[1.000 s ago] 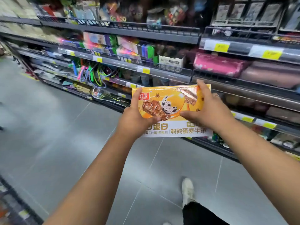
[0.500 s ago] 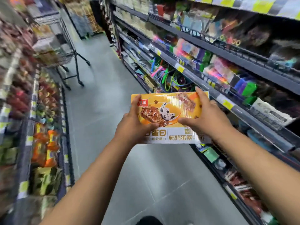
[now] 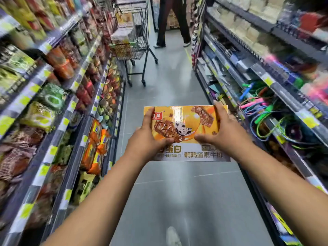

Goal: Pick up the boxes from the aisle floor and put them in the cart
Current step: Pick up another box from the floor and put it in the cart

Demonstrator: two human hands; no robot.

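Between stocked shelves (image 3: pixel 53 103), a grey aisle floor (image 3: pixel 177 192); one wire cart (image 3: pixel 142 22), holding boxes, stands well ahead beside the left shelving. One orange box (image 3: pixel 184 119), held flat above the floor, well apart from the cart. Left hand (image 3: pixel 147 139) and right hand (image 3: pixel 225 135) each grip one end, thumb over the top face.

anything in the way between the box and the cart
Nothing visible. The left hand and right hand hold the box; the cart stands ahead by the left shelves, with only bare floor between. A person stands beyond the cart.
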